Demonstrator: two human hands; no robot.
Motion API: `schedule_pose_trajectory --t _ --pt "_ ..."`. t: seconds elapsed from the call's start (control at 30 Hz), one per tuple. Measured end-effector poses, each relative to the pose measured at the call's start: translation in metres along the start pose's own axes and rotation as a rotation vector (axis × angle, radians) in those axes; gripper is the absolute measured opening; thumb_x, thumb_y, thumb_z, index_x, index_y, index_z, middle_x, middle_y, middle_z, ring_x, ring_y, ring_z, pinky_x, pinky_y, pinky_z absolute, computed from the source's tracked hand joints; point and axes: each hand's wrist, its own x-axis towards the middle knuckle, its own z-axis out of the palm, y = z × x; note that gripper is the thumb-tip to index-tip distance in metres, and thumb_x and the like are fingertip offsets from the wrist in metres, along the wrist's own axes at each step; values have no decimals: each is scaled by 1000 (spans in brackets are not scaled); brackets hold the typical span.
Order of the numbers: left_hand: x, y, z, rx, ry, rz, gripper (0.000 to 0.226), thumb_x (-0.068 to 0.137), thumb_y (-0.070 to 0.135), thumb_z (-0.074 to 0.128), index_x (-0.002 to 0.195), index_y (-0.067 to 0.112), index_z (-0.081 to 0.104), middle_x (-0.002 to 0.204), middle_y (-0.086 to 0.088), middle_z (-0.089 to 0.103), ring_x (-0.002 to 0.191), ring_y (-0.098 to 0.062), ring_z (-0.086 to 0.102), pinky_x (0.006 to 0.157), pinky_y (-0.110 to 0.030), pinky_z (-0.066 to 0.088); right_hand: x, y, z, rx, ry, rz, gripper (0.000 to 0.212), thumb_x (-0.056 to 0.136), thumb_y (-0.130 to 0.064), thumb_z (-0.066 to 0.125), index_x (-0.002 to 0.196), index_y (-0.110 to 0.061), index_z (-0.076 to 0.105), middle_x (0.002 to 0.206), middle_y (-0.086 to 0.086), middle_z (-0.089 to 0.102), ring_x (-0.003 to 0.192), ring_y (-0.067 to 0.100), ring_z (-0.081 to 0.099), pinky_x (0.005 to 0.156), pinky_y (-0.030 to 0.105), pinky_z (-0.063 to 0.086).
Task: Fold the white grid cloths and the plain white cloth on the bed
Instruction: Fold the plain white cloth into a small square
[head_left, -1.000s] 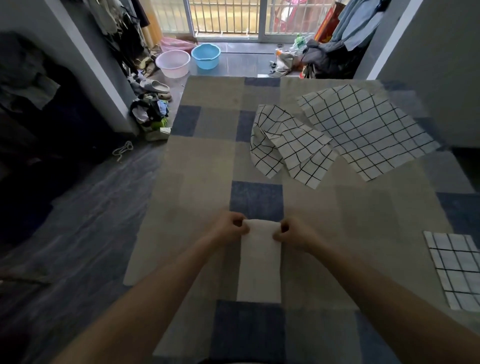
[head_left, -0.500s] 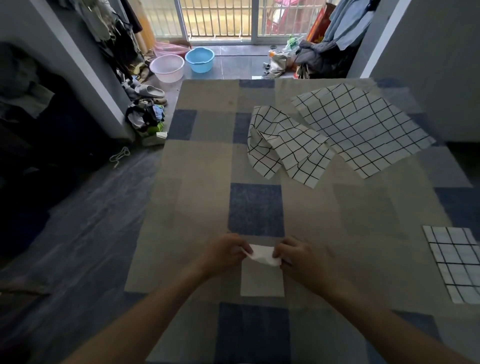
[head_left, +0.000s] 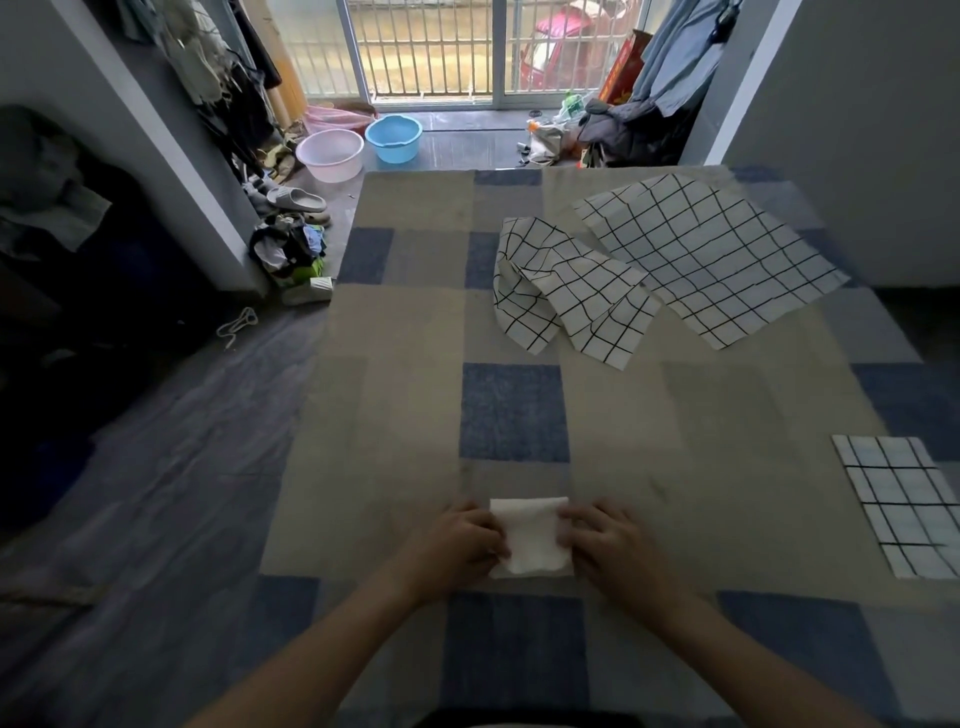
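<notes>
We see the plain cloth (head_left: 530, 538) folded into a small white square at about 6 o'clock on the bed (head_left: 405, 395), lying on a tan patch just below the central blue one. Our left hand (head_left: 457, 545) rests on its left edge, fingers laid over the fabric and lightly curled; our right hand (head_left: 602, 543) does the same on the right edge, fingertips touching the cloth. Whether either hand pinches the fabric or only presses it flat — we cannot tell.

At about 12 o'clock lies a crumpled grid cloth (head_left: 566, 291), partly doubled over on itself. Just beside it, at 1 o'clock, a larger grid cloth (head_left: 711, 260) is spread flat, its near corner touching or slightly overlapping the crumpled one. At 3 o'clock, near the right edge of the bed, sits a folded grid cloth (head_left: 904, 509) — a neat rectangle, well apart from our hands.

Off the bed at 11 o'clock, on the floor, stand a pink basin (head_left: 330, 153) and a blue basin (head_left: 393, 137), with a slipper (head_left: 296, 200) near them.
</notes>
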Motion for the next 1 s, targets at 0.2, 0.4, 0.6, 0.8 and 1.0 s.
schedule_pose_trajectory --t 0.2,0.4,0.6,0.8,1.0 --pt "2 13 6 126 64 44 24 90 42 53 100 26 69 102 8 66 98 -15 57 88 -27 46 -8 0 8 -17 3 -36 16 79 -35 54 83 -32 69 112 -4 67 88 16 56 70 27 48" --pt "25 42 19 399 165 135 25 72 28 54 95 26 62 98 6 60 87 -17 54 73 -30 36 -10 1 16 42 21 -49 16 82 -35 56 89 -32 70 115 -3 66 92 18 61 78 26 52" --pt "32 39 36 331 20 14 63 75 28 55 137 19 46 137 2 53 123 -16 50 102 -33 42 -5 1 15 63 12 -91 20 89 -29 53 91 -25 72 125 -3 63 95 20 64 80 28 54" --pt "22 21 41 276 -136 -177 67 84 44 42 144 15 36 148 -2 45 134 -17 45 102 -39 46 -8 4 15 69 -4 -82 26 89 -35 51 87 -26 75 108 0 71 91 18 67 77 21 54" --pt "21 24 35 322 -164 -222 75 81 53 42 144 13 34 148 -6 44 139 -21 37 111 -43 14 -10 8 18 121 -64 -48 30 66 -20 86 91 -28 72 112 1 69 91 19 67 73 23 56"
